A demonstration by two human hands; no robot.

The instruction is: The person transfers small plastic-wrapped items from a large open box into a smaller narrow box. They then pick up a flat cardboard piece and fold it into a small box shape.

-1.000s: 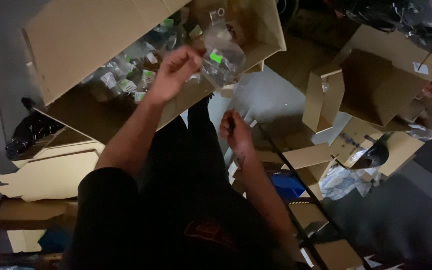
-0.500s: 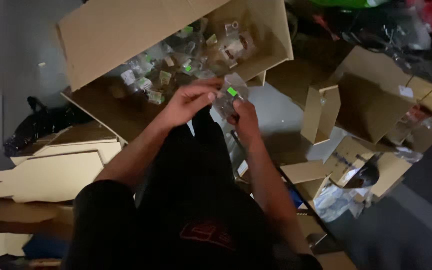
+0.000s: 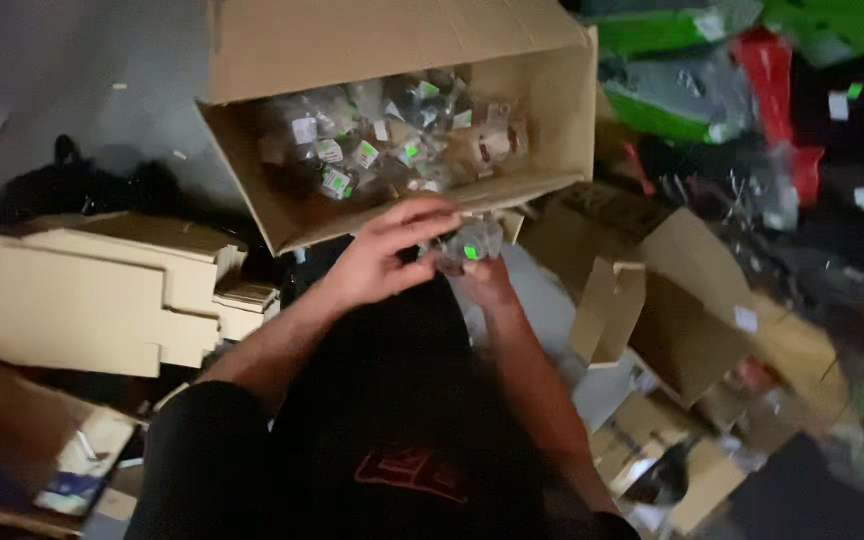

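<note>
Both hands meet on 1 small clear plastic packet with a green label (image 3: 469, 243), left hand (image 3: 387, 255) curled over it, right hand (image 3: 482, 278) gripping beneath, just below the open brown cardboard box (image 3: 552, 130).

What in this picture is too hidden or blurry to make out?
- Head view: the bag held between the left hand and right hand is mostly covered by fingers; its contents cannot be told.
- Head view: the bagged items in the box are blurred and dim.
- Head view: the pile at right is motion-blurred and cut off by the edge.
</note>
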